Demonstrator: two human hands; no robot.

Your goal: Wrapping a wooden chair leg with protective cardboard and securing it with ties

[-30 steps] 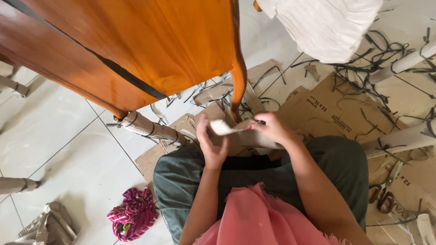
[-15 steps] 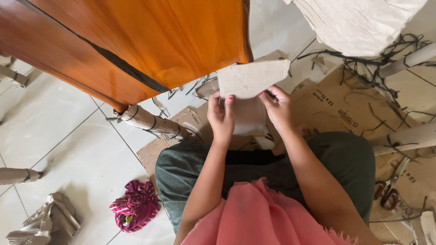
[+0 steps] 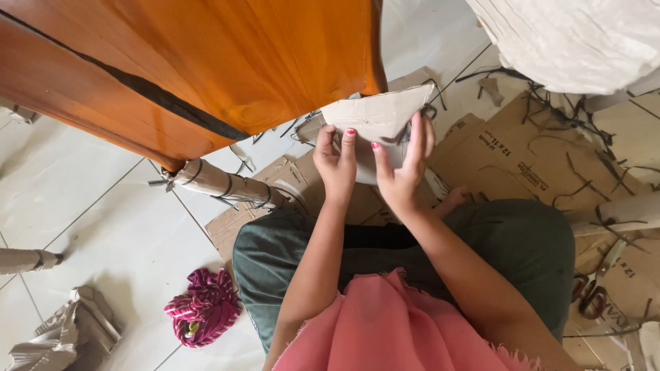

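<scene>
Between both hands, cardboard piece (image 3: 375, 118), left hand (image 3: 335, 168), right hand (image 3: 402, 172) gripping

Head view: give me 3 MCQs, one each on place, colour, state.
1. Where is the striped cloth bundle?
A. on the tiled floor by the person's left knee
B. on the wooden furniture
C. on the flattened boxes at the right

2. What colour is the person's garment at the bottom of the view?
A. blue
B. pink
C. white

3. How is the cardboard piece held?
A. lying loose on the floor
B. by one hand only
C. between the left hand and the right hand

Answers: 1 A, it lies on pale tile left of the knee. 2 B, the fabric is pink. 3 C, fingers of both hands grip it off the floor.
</scene>
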